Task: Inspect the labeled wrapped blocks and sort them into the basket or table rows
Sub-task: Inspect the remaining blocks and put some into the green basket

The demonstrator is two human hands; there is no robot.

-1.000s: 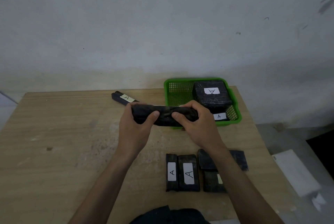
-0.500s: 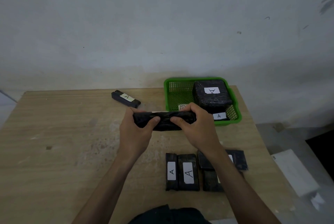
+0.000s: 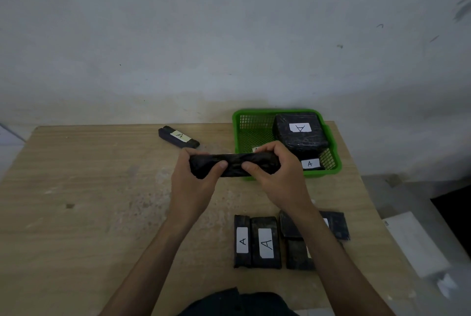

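A long black wrapped block (image 3: 234, 163) is held level above the table, in front of the green basket (image 3: 254, 115). My left hand (image 3: 193, 183) grips its left end and my right hand (image 3: 277, 175) grips its right end, thumbs on the near side. Its label is hidden. The basket holds a large black block labeled A (image 3: 300, 132) and smaller labeled pieces beneath. A slim block labeled A (image 3: 178, 136) lies alone at the back. Near the front edge lies a row of labeled blocks (image 3: 257, 241), partly covered by my right forearm.
The wooden table (image 3: 76, 201) ends at a grey wall behind. Its right edge drops to a floor with a white sheet (image 3: 413, 241). Dark clothing shows at the bottom of the view.
The held block has tilted slightly in my hands, so a thin white edge seen along its top earlier is gone. Both hands stay roughly in place.
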